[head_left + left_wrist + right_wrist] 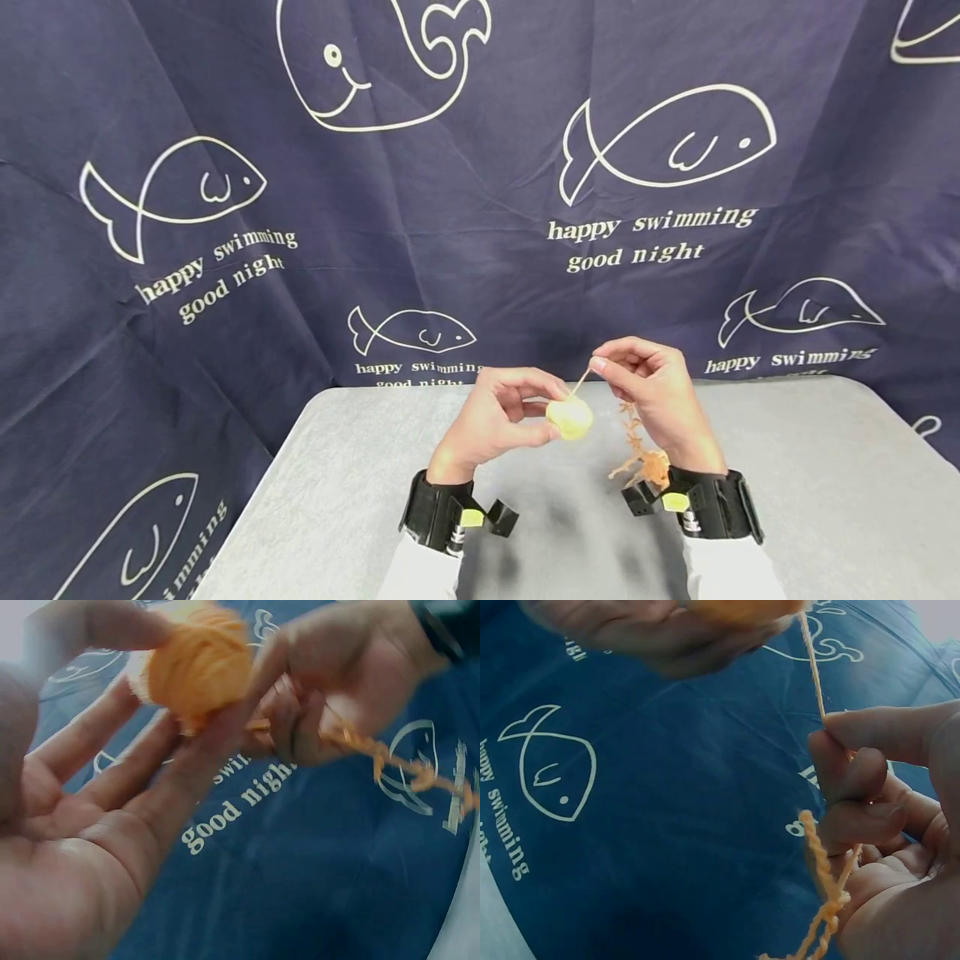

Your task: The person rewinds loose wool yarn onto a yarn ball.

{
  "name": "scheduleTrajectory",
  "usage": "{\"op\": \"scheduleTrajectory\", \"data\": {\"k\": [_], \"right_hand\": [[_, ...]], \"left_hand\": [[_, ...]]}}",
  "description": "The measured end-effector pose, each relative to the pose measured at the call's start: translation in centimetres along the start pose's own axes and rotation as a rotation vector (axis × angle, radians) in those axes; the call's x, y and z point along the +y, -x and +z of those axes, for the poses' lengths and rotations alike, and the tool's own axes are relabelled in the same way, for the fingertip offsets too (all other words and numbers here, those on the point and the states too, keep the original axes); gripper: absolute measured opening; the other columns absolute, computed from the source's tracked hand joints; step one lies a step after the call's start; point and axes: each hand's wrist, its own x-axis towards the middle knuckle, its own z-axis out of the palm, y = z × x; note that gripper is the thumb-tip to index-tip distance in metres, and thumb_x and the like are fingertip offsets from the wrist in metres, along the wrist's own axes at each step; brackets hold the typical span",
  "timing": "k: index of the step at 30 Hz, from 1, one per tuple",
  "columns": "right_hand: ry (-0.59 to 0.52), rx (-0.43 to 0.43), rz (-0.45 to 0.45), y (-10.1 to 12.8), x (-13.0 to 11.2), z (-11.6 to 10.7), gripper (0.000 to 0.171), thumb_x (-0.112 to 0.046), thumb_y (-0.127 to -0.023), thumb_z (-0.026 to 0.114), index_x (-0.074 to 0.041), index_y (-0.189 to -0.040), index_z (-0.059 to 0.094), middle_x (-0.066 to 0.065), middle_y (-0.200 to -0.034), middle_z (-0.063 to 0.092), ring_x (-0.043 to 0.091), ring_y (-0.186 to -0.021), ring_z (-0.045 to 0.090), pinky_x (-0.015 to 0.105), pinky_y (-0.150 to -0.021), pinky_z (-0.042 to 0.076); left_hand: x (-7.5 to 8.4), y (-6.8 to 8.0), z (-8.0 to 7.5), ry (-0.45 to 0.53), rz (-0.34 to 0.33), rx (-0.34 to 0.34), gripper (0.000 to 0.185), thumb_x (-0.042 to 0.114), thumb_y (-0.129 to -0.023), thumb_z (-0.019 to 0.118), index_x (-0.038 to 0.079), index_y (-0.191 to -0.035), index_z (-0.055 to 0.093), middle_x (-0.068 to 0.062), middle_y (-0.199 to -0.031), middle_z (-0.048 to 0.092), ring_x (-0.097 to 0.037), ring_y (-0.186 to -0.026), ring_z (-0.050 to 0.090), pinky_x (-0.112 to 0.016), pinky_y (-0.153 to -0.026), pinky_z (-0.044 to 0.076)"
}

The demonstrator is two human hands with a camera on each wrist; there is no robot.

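Note:
A small ball of yarn [570, 417], pale yellow in the head view and orange in the left wrist view, is held between the thumb and fingers of my left hand [504, 417]. From it a single strand [815, 671] runs taut to my right hand [651, 392], which pinches it between thumb and forefinger. Below the right hand dangles a knotted, twisted length of orange yarn [634, 446], ending in a tangled bunch near the wrist. In the right wrist view, twisted yarn ends [826, 900] hang beside the curled fingers. Both hands are raised above the table.
A light grey table [345, 483] with rounded far corners lies under the hands. Behind it hangs a dark blue cloth [450, 208] printed with white fish and lettering. Black camera straps [438, 508] sit on both wrists.

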Motion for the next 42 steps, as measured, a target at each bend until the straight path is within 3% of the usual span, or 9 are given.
{"op": "scheduleTrajectory", "data": {"k": [3,6,13,18,22,28,32,37,42], "right_hand": [[0.108,-0.028,0.031,0.0,0.3,0.2,0.008,0.006,-0.090,0.071,0.009,-0.096,0.070,0.001,-0.073,0.064,0.012,-0.054,0.044,0.028,-0.042,0.032],[0.224,-0.067,0.052,0.1,0.6,0.5,0.009,0.000,-0.090,0.074,0.005,-0.096,0.071,0.000,-0.071,0.061,0.011,-0.055,0.048,0.027,-0.041,0.039],[0.359,-0.156,0.049,0.1,1.0,1.6,0.006,-0.004,-0.089,0.076,-0.003,-0.095,0.075,0.003,-0.072,0.066,0.009,-0.051,0.048,0.024,-0.040,0.041],[0.464,-0.182,0.036,0.1,1.2,2.1,0.006,-0.006,-0.087,0.078,-0.010,-0.091,0.078,0.000,-0.058,0.052,0.006,-0.047,0.038,0.023,-0.040,0.030],[0.590,-0.243,0.027,0.3,1.0,2.1,0.011,-0.006,-0.084,0.080,-0.017,-0.085,0.078,-0.006,-0.054,0.046,0.005,-0.045,0.036,0.023,-0.041,0.030],[0.671,-0.376,0.028,0.7,0.2,2.1,0.015,-0.007,-0.083,0.080,-0.021,-0.082,0.077,-0.010,-0.056,0.051,0.005,-0.048,0.042,0.022,-0.043,0.036],[0.661,-0.431,0.015,0.9,-0.7,2.2,0.016,-0.006,-0.084,0.079,-0.022,-0.083,0.076,-0.010,-0.063,0.059,0.005,-0.051,0.046,0.022,-0.045,0.039],[0.513,-0.395,-0.053,1.1,-1.7,1.9,0.016,-0.001,-0.086,0.077,-0.017,-0.088,0.076,-0.005,-0.068,0.063,0.007,-0.052,0.049,0.023,-0.043,0.041],[0.377,-0.288,-0.126,1.0,-2.4,1.2,0.016,0.008,-0.085,0.074,-0.006,-0.093,0.075,0.003,-0.065,0.060,0.011,-0.050,0.049,0.027,-0.039,0.039]], "left_hand": [[-0.1,-0.1,0.0,0.096,0.077,0.135,0.028,-0.009,-0.077,0.078,-0.006,-0.103,0.071,-0.003,-0.107,0.072,-0.015,-0.098,0.069,-0.031,-0.087,0.059],[-0.2,-0.3,0.2,0.175,0.112,0.318,0.035,-0.009,-0.078,0.074,0.014,-0.104,0.077,-0.002,-0.104,0.074,-0.015,-0.094,0.070,-0.026,-0.082,0.059],[-0.1,-1.0,0.7,0.359,0.068,0.712,0.038,-0.017,-0.081,0.057,0.011,-0.098,0.075,-0.006,-0.103,0.072,-0.017,-0.094,0.070,-0.032,-0.086,0.060],[0.0,-1.3,0.6,0.436,0.101,0.883,0.034,-0.019,-0.084,0.055,0.005,-0.097,0.073,-0.014,-0.108,0.069,-0.023,-0.100,0.071,-0.037,-0.094,0.057],[-0.1,-1.3,0.1,0.398,0.152,0.975,0.030,-0.019,-0.082,0.058,0.002,-0.098,0.073,-0.016,-0.109,0.070,-0.023,-0.100,0.071,-0.038,-0.093,0.057],[-0.6,-1.3,-0.2,0.222,0.198,1.039,0.028,-0.019,-0.079,0.068,-0.001,-0.100,0.073,-0.015,-0.102,0.072,-0.022,-0.093,0.073,-0.037,-0.088,0.060],[-1.2,-1.1,-0.5,-0.075,0.186,1.007,0.027,-0.017,-0.076,0.074,-0.009,-0.102,0.072,-0.017,-0.099,0.073,-0.020,-0.092,0.073,-0.034,-0.084,0.061],[-1.7,-0.4,-0.8,-0.513,0.140,0.797,0.031,-0.016,-0.073,0.073,-0.008,-0.103,0.073,-0.018,-0.103,0.073,-0.025,-0.095,0.072,-0.036,-0.086,0.060],[-1.8,0.0,-0.4,-0.713,-0.011,0.543,0.029,-0.011,-0.071,0.075,-0.002,-0.098,0.075,-0.011,-0.098,0.073,-0.022,-0.091,0.072,-0.030,-0.084,0.061]]}}
